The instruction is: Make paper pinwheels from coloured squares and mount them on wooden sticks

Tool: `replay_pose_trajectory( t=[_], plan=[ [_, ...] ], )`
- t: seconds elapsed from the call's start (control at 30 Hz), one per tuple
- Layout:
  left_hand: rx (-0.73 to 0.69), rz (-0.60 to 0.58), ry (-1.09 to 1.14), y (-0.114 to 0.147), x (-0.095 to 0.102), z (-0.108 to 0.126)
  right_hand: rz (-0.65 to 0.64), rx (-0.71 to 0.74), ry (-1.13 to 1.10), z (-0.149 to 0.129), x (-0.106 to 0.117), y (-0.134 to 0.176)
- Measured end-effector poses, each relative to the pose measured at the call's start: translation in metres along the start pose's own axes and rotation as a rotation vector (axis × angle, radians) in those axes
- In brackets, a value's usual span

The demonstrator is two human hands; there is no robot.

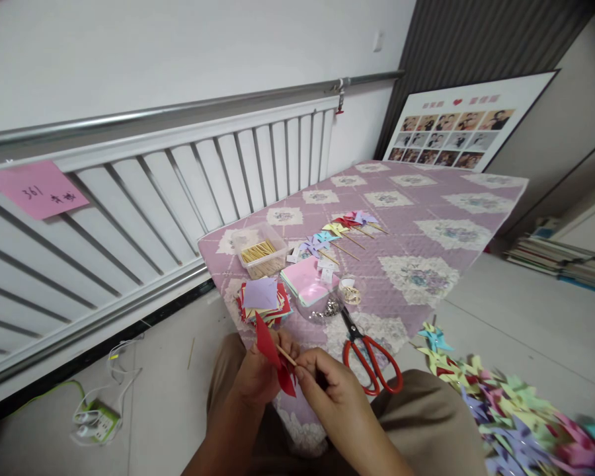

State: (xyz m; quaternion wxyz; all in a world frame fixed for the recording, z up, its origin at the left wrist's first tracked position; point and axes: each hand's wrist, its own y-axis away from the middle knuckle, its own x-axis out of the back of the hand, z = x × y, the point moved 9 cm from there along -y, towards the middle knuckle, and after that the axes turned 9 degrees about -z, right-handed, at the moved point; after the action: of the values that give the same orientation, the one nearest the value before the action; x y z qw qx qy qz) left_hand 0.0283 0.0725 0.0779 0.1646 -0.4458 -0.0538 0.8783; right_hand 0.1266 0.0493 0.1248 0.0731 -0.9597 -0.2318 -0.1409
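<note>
A red paper pinwheel point(266, 342) is gripped in my left hand point(258, 371), its folded blades sticking out above and below the fingers. My right hand point(330, 383) pinches a thin wooden stick point(286, 356) that meets the back of the pinwheel; the exact joint is hidden by my fingers. Just right of my hands lie red-handled scissors point(371, 357). Beyond them stand a clear dish of small metal pins point(327, 307) and a small round container point(350, 292) with pale bits. Left of these is a stack of coloured paper squares point(262, 297).
A plastic box of wooden sticks point(260, 254), pastel paper sheets point(305, 277) and several finished pinwheels point(334, 230) lie on the flowered tablecloth point(416, 198). Many pinwheels point(515, 416) are heaped at lower right. A radiator point(203, 172) runs along the left; a power strip point(102, 423) lies on the floor.
</note>
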Motion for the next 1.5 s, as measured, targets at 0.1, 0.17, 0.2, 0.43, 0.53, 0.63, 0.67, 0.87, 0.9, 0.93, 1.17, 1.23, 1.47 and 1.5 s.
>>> replay_pose_trajectory(
  t=[0.1,0.17,0.2,0.43,0.53,0.63,0.67,0.87,0.9,0.93,1.17,1.23,1.47,1.5],
  plan=[
    [-0.001,-0.004,-0.017,0.000,-0.002,0.001,0.012,0.017,0.005,-0.002,0.000,0.001],
    [-0.011,-0.003,-0.026,-0.001,-0.004,0.003,0.019,0.028,0.002,-0.002,0.000,0.001],
    [-0.018,-0.003,-0.027,-0.001,-0.005,0.004,0.022,0.031,0.002,-0.002,0.000,0.001],
    [-0.016,0.041,-0.033,-0.001,-0.008,0.007,0.051,0.053,0.005,-0.005,-0.001,0.002],
    [-0.015,0.063,-0.042,0.000,-0.008,0.008,0.050,0.072,0.021,-0.008,-0.002,0.002],
    [-0.026,0.063,-0.042,0.001,-0.008,0.009,0.055,0.095,0.042,-0.009,-0.003,0.002],
    [-0.032,0.060,-0.038,0.001,-0.008,0.009,0.059,0.101,0.046,-0.009,-0.003,0.002],
    [-0.055,0.029,-0.014,0.002,-0.008,0.010,0.052,0.122,0.067,-0.005,-0.006,0.003],
    [-0.060,0.021,-0.014,0.002,-0.009,0.011,0.052,0.123,0.068,-0.006,-0.006,0.003],
    [-0.063,0.017,-0.016,0.001,-0.009,0.011,0.052,0.123,0.069,-0.006,-0.006,0.003],
    [-0.038,0.056,-0.004,-0.001,-0.012,0.009,0.055,0.090,0.021,-0.005,-0.002,-0.001],
    [-0.024,0.101,-0.002,0.000,-0.010,0.006,0.051,0.071,-0.018,-0.002,0.000,-0.002],
    [-0.044,0.407,-0.011,0.008,0.007,0.000,0.026,-0.048,-0.166,0.018,0.001,-0.006],
    [-0.052,0.448,-0.012,0.009,0.008,0.000,0.031,-0.052,-0.193,0.020,0.001,-0.006]
  ],
)
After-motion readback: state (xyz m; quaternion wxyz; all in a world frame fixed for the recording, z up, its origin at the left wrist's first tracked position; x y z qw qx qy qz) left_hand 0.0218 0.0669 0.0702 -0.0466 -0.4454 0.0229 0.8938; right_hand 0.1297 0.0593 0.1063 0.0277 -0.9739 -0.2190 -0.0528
